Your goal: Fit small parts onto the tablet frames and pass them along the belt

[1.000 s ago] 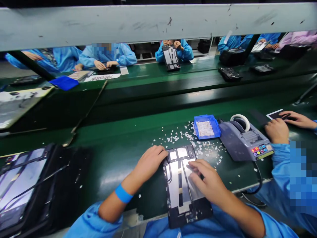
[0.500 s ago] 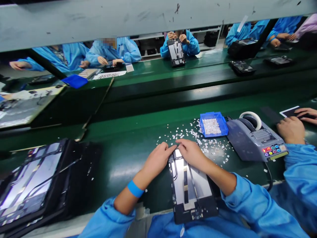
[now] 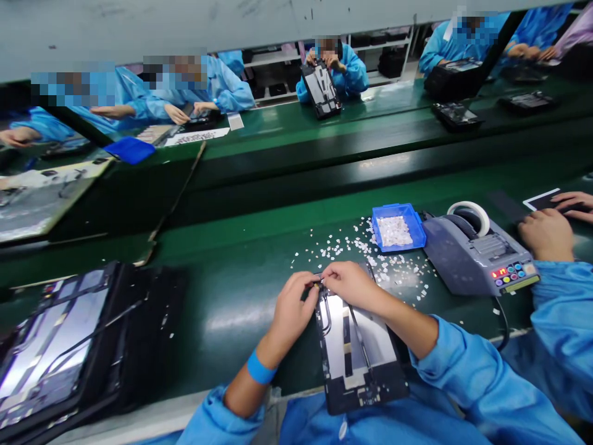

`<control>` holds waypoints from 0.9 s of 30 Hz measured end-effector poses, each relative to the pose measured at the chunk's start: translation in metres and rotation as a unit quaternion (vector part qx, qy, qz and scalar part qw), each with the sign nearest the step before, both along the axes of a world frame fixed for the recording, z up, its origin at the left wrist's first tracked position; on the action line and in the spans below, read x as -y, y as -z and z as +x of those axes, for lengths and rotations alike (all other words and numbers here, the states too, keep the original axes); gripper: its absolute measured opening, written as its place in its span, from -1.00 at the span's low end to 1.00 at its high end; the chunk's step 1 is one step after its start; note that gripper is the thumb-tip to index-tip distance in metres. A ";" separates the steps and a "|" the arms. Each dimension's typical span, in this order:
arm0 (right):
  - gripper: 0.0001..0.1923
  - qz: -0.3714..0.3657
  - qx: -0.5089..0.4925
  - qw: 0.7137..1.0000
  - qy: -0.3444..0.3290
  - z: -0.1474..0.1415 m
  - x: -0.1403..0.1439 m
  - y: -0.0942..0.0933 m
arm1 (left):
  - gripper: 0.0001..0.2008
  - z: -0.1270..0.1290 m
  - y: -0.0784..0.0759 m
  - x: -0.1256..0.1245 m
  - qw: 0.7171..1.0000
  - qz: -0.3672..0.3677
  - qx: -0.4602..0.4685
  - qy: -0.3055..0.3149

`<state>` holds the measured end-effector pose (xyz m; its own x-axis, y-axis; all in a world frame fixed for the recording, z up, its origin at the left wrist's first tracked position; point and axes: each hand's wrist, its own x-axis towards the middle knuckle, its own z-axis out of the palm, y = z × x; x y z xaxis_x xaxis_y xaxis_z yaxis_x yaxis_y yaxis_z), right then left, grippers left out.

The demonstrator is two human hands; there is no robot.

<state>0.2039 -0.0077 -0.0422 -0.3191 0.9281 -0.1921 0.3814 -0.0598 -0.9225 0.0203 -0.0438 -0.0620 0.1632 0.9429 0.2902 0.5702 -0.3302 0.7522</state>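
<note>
One long, glossy green counter (image 3: 222, 321) spreads around the left hand (image 3: 294, 303) and the right hand (image 3: 349, 285). Under the right hand lies a flat, rectangular black-and-silver panel (image 3: 359, 352), its far-left corner at the left hand. Both hands have fingers narrowly bent; whether they pinch something, I cannot tell. Beyond the right hand are one blue plastic tray (image 3: 418, 228) and small white scraps (image 3: 364, 246).

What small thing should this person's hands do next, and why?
I'd suggest a gentle adjustment with the right hand at the far-left corner of the opened tablet-like device, with the left hand steadying it. Both hands' fingers meet at that corner, and the device's near end seems to jut past the green bench, so steadying looks wise.
</note>
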 end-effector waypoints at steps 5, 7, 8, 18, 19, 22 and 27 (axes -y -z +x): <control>-0.86 0.037 -0.004 0.999 0.006 0.002 0.008 -0.002 | -0.76 0.009 -0.010 0.005 0.962 -0.208 0.156 -0.080; -0.86 0.058 0.015 0.998 0.001 0.000 0.010 -0.002 | -0.78 0.010 -0.012 0.004 0.955 -0.230 0.164 -0.085; -0.86 0.074 0.035 0.997 0.003 -0.002 0.012 -0.001 | -0.79 0.010 -0.013 0.003 0.954 -0.232 0.166 -0.087; -0.80 0.213 0.196 0.956 -0.056 -0.004 0.023 0.002 | -0.84 0.011 -0.015 0.015 0.982 -0.144 0.043 -0.112; -0.81 0.215 0.200 0.954 -0.059 -0.003 0.023 0.002 | -0.84 0.011 -0.015 0.016 0.986 -0.127 0.020 -0.106; -0.81 0.232 0.224 0.945 -0.057 -0.006 0.024 0.004 | -0.84 0.011 -0.018 0.018 0.990 -0.100 -0.008 -0.096; -0.85 0.241 0.273 0.931 -0.017 -0.013 0.021 0.002 | -0.85 0.014 -0.017 0.015 0.979 -0.159 0.062 -0.114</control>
